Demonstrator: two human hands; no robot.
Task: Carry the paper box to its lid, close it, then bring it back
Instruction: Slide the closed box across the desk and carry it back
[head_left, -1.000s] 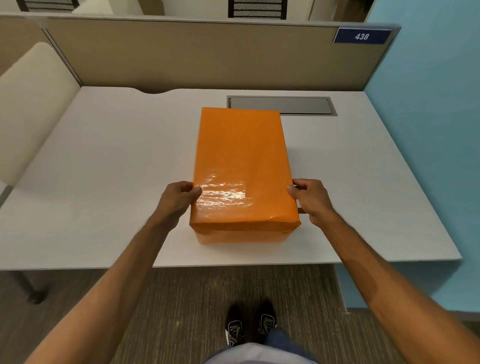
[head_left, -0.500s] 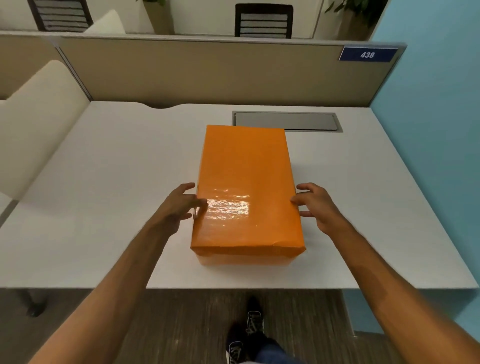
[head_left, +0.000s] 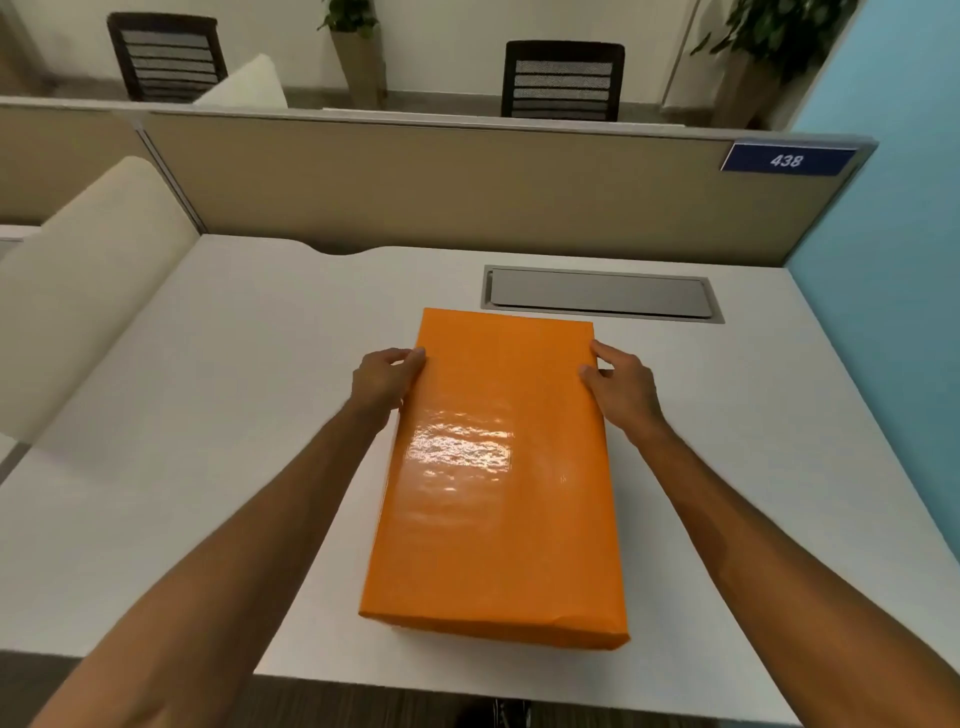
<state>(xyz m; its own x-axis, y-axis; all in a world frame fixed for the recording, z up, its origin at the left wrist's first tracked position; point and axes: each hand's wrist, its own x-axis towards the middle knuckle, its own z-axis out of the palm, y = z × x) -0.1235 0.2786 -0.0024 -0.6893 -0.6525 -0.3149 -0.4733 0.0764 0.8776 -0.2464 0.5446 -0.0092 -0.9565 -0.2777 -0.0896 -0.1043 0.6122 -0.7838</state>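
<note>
An orange paper box (head_left: 498, 478) with its glossy orange lid on lies lengthwise on the white desk (head_left: 208, 415), its near end close to the front edge. My left hand (head_left: 384, 376) presses against the box's left side near the far end, fingers curled on the lid's edge. My right hand (head_left: 618, 387) holds the right side opposite, thumb on the lid's top edge. Both hands grip the box from the sides.
A grey cable hatch (head_left: 602, 293) is set into the desk just behind the box. A beige partition (head_left: 441, 187) with a blue "438" plate (head_left: 787, 160) backs the desk. A blue wall (head_left: 893, 260) stands right, a cream chair back (head_left: 88, 291) left.
Both hands slid from the box's near end forward to its far end and closed on its sides. The view moved closer to the desk.
</note>
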